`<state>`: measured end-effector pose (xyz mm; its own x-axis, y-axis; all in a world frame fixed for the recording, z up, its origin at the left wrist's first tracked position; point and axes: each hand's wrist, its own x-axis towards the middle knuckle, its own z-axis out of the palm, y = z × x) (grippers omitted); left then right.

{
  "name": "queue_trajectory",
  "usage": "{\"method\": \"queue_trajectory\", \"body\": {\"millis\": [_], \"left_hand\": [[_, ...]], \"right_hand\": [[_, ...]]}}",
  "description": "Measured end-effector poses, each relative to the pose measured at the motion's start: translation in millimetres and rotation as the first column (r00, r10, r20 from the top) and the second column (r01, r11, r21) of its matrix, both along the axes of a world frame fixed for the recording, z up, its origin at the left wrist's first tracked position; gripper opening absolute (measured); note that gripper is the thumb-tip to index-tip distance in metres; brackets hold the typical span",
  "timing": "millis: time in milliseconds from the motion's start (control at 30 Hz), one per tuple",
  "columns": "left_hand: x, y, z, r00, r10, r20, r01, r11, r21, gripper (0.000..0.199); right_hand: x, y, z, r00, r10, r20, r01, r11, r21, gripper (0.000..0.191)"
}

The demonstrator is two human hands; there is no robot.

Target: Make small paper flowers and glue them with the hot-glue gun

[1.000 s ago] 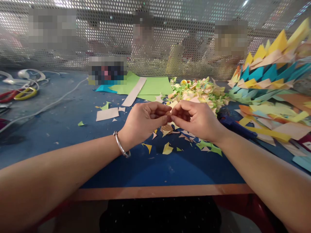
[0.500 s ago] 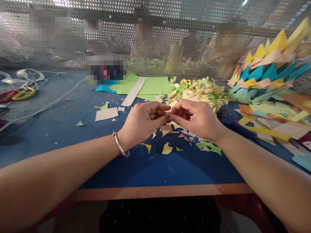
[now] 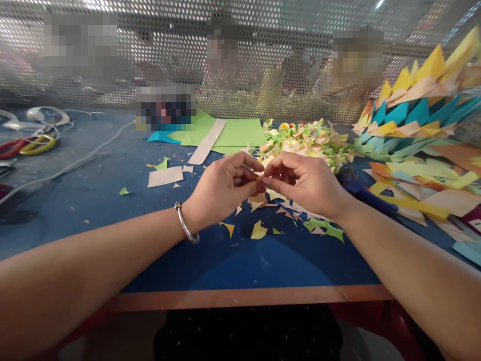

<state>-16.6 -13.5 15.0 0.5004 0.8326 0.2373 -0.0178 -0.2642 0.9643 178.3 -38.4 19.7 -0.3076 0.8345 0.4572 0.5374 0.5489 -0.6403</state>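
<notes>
Over the middle of the blue table my left hand (image 3: 229,185) and my right hand (image 3: 302,183) meet, thumbs and fingertips pinched together. Whatever lies between the fingertips is too small and covered to make out. Below and around the hands lie cut paper scraps, among them a yellow scrap (image 3: 258,230) and a green scrap (image 3: 326,228). Just behind my right hand rises a heap of small cut paper pieces (image 3: 308,143) in pale pink, green and yellow. A pale paper strip (image 3: 208,141) rests on green paper sheets (image 3: 240,131) beyond my left hand.
A blue tool, possibly a glue gun (image 3: 368,196), lies right of my right hand. Layered pointed paper work (image 3: 417,113) stands at the right above loose paper strips (image 3: 428,205). Scissors (image 3: 37,145), earphones and a white cable (image 3: 75,168) are at left. A perforated metal screen (image 3: 248,70) closes the back.
Both hands stay in nearly the same place, still pinched together. Only a slight shift of the fingers shows.
</notes>
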Motion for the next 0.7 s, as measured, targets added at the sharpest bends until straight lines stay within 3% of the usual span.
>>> {"method": "queue_trajectory", "body": {"millis": [233,700], "left_hand": [[-0.8,-0.5,2.4,1.000,-0.013,-0.003,0.013,0.999,0.037,0.026],[-3.1,2.6,-2.8,0.994,-0.027,-0.107,0.042,0.990,0.138,0.014]], "right_hand": [[2.9,2.4,-1.3,1.000,0.013,0.010,-0.013,0.999,-0.032,0.019],[0.3,-0.4,1.4,0.999,0.036,0.007,-0.036,0.998,-0.045,0.007]]}}
